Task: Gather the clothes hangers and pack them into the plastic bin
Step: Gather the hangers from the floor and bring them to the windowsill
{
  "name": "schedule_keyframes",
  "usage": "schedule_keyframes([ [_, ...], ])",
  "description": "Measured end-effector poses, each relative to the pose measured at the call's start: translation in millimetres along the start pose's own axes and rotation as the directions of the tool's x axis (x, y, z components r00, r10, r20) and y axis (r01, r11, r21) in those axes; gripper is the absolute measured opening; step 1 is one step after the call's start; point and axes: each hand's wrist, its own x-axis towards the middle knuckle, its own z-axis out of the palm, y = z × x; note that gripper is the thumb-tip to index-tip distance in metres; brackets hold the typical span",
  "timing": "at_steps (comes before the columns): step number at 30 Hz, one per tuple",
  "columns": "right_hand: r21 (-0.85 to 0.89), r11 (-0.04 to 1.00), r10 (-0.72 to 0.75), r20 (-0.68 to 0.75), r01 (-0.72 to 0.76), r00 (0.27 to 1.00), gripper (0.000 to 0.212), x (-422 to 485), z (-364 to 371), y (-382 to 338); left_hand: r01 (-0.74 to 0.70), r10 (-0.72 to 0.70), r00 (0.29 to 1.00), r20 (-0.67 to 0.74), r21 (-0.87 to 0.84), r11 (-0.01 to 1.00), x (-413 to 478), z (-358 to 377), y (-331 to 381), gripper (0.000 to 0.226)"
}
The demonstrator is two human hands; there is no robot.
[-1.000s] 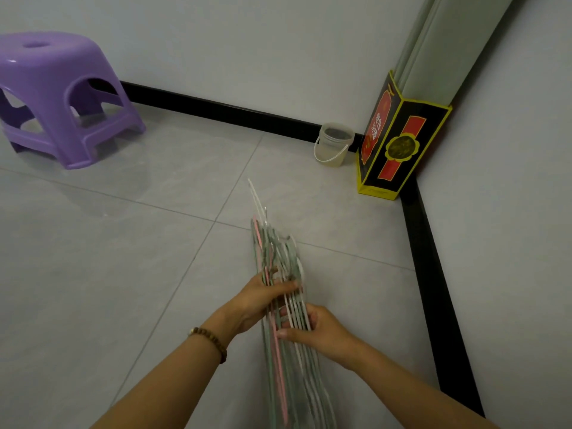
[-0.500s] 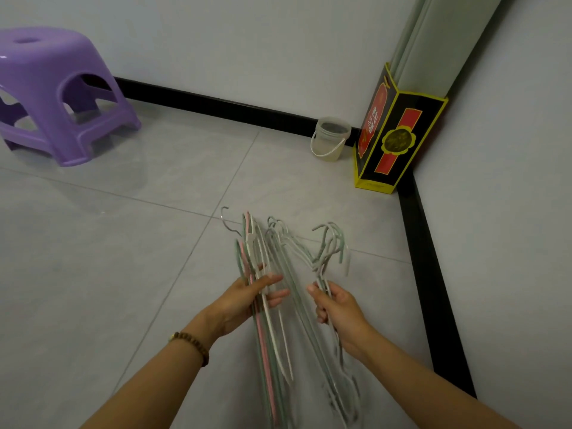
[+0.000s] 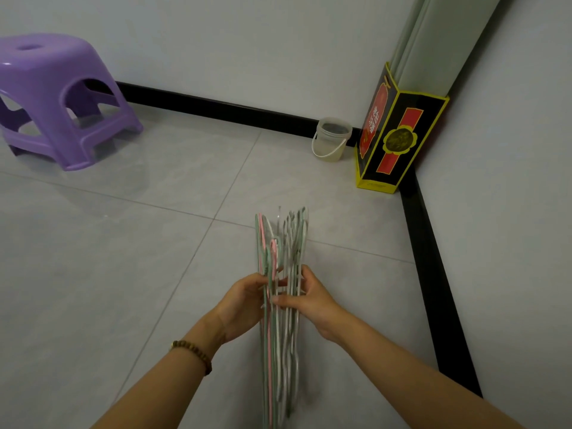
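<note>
Hangers (image 3: 280, 274) bunched between both hands, unbinned

Two bare forearms, no sleeves in view. Left hand (image 3: 244, 300) and right hand (image 3: 312, 300) bare: no gloves, no rings visible. Left wrist carries bracelet (image 3: 193, 354) of small round dark-brown beads, wood-like, strung in single row, sitting snug around wrist. Right wrist unadorned. Fingernails short, unpainted as far as visible.

Hangers (image 3: 280, 305): lower ends cut off by bottom edge below hands; count unclear, wires blurred. Left hand (image 3: 244, 300) fingertips hidden behind bundle. Stool (image 3: 58, 97) far left, cropped.
</note>
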Motion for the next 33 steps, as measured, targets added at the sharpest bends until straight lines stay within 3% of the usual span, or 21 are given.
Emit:
schedule_keyframes([
  [4,0.056,0.997,0.051,0.047,-0.053,0.998,0.046,-5.0,4.7,8.4,-0.01,0.009,1.0,0.019,0.071,0.997,-1.0,-0.7,-5.3,0.043],
  [9,0.027,1.0,0.006,-0.003,-0.006,1.0,0.043,-7.5,-8.2,8.4,-0.046,0.031,0.994,-0.107,-0.139,0.989,1.8,-6.9,-7.1,0.044],
  [12,-0.052,0.998,0.029,0.032,-0.027,0.999,0.042,-9.4,-18.9,9.9,-0.042,0.02,0.994,-0.11,-0.201,0.979,1.7,-11.5,-8.1,0.048],
  [18,-0.126,0.989,0.091,0.068,-0.082,0.994,0.051,-7.9,-5.7,26.7,0.037,-0.033,0.999,0.038,-0.088,0.995,6.4,-1.6,-6.3,0.054],
  [21,-0.086,0.992,0.099,0.035,-0.096,0.994,0.058,-0.9,1.7,22.9,0.037,-0.034,0.997,0.064,-0.047,0.998,6.1,5.2,-1.9,0.037],
  [23,-0.067,0.993,0.102,0.014,-0.101,0.995,0.064,4.1,3.9,18.8,0.05,-0.05,0.998,0.039,-0.02,0.999,7.1,6.8,-1.6,0.025],
  [30,-0.107,0.993,0.047,-0.015,-0.049,0.999,0.063,-2.4,7.4,8.4,0.088,-0.078,0.994,-0.07,0.154,0.984,9.3,13.5,7.7,0.03],
  [33,-0.162,0.986,-0.037,0.001,0.037,0.999,0.061,-2.9,15.0,-19.7,0.072,-0.057,0.99,-0.128,0.119,0.99,7.3,24.5,30.9,0.032],
])
